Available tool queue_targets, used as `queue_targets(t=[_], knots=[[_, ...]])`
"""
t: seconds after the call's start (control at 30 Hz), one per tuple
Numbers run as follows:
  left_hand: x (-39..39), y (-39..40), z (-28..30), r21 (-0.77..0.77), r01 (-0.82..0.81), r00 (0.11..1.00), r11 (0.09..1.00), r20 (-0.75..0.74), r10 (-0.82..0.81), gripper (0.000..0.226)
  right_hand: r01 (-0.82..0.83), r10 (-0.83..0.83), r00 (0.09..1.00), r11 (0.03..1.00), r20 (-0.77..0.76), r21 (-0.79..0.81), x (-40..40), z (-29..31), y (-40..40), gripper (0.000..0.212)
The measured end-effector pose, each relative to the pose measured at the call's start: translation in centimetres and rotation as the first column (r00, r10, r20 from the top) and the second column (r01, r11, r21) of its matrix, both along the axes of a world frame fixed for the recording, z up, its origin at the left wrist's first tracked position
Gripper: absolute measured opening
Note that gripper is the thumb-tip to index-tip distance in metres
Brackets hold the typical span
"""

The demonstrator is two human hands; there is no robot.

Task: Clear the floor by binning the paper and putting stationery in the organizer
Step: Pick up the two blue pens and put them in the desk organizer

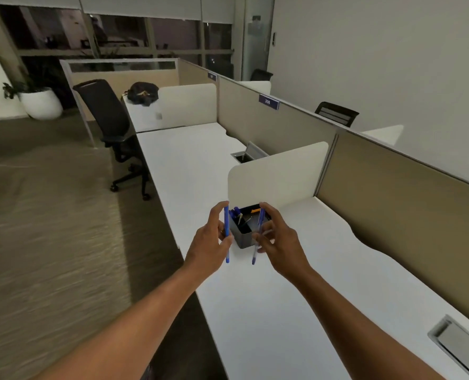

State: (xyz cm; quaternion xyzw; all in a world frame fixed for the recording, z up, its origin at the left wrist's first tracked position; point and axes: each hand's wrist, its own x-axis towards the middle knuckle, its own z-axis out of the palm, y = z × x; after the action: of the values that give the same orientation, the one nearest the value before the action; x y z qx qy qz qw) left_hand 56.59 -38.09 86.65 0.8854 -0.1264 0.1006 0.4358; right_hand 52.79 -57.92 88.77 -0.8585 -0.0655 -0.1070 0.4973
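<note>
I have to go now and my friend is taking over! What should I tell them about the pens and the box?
Left hand: holds one blue pen upright, just left of the organizer.
Right hand: holds a clear-barrelled blue pen, just right of the organizer.
The dark organizer sits on the white desk by the small divider and already holds some stationery.
Done: two pens brought to the organizer.
Left: drop both pens in. No paper or bin shows in this view, so check the floor for anything else.
</note>
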Motion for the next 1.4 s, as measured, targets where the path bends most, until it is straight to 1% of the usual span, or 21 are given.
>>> queue_targets(t=[0.1,0.2,0.33,0.43,0.53,0.6,0.7,0.77,0.83,0.97,1.07,1.13,1.23,1.33,1.4], knots=[[2.2,-1.1,-1.2,-0.022,0.037,0.999,0.999,-0.026,-0.038,0.098,0.039,-0.039,0.999,0.999,0.000,0.003,1.7,-1.4,-1.1,0.069],[4.9,-1.7,-2.9,-0.039,0.077,0.995,0.996,-0.067,-0.079,0.101,0.101,-0.101,0.995,0.994,-0.006,0.034,3.9,-2.8,-2.0,0.064],[8.8,-2.0,-5.1,-0.068,0.111,0.984,0.991,-0.129,-0.119,0.100,0.161,-0.156,0.985,0.984,-0.069,0.082,7.4,-4.6,-2.3,0.057],[11.3,-1.6,-6.9,-0.111,0.105,0.975,0.988,-0.187,-0.125,0.094,0.221,-0.207,0.972,0.964,-0.111,0.144,10.2,-6.1,-1.8,0.051],[13.1,-0.7,-8.5,-0.151,0.071,0.961,0.986,-0.254,-0.108,0.077,0.265,-0.241,0.962,0.940,-0.132,0.216,12.4,-8.1,-1.1,0.046],[14.1,-0.1,-9.6,-0.172,0.033,0.952,0.985,-0.296,-0.084,0.063,0.299,-0.270,0.951,0.926,-0.148,0.230,13.5,-9.3,-0.6,0.044],[15.0,0.7,-10.9,-0.178,-0.009,0.930,0.984,-0.362,-0.057,0.039,0.384,-0.354,0.922,0.894,-0.158,0.234,14.7,-10.9,-0.3,0.039],[15.4,0.9,-11.5,-0.181,-0.010,0.919,0.983,-0.390,-0.062,0.029,0.450,-0.424,0.892,0.858,-0.156,0.248,15.5,-11.7,-0.4,0.034],[15.8,1.0,-12.0,-0.170,-0.010,0.913,0.985,-0.404,-0.061,0.023,0.491,-0.471,0.871,0.829,-0.139,0.267,16.4,-12.3,-0.5,0.032],[16.2,1.5,-12.4,-0.162,-0.020,0.905,0.987,-0.423,-0.052,0.019,0.521,-0.508,0.853,0.805,-0.125,0.284,18.3,-12.8,-0.5,0.030],[16.1,1.7,-12.7,-0.157,-0.022,0.899,0.987,-0.435,-0.049,0.020,0.552,-0.543,0.832,0.789,-0.113,0.271,19.4,-13.5,-0.6,0.025],[16.0,1.8,-13.0,-0.168,-0.027,0.896,0.985,-0.441,-0.051,0.020,0.549,-0.541,0.834,0.797,-0.108,0.250,19.8,-14.2,-0.5,0.021],[15.8,1.8,-13.3,-0.180,-0.036,0.896,0.983,-0.441,-0.048,0.020,0.507,-0.496,0.862,0.850,-0.104,0.142,20.2,-15.5,-0.3,0.019],[15.8,1.5,-13.3,-0.182,-0.047,0.900,0.982,-0.435,-0.037,0.019,0.423,-0.420,0.903,0.906,-0.089,0.021,20.4,-16.5,-0.1,0.019],[15.9,1.3,-13.2,-0.181,-0.046,0.902,0.982,-0.430,-0.037,0.019,0.383,-0.389,0.918,0.920,-0.082,-0.084,20.5,-17.0,0.1,0.021]])
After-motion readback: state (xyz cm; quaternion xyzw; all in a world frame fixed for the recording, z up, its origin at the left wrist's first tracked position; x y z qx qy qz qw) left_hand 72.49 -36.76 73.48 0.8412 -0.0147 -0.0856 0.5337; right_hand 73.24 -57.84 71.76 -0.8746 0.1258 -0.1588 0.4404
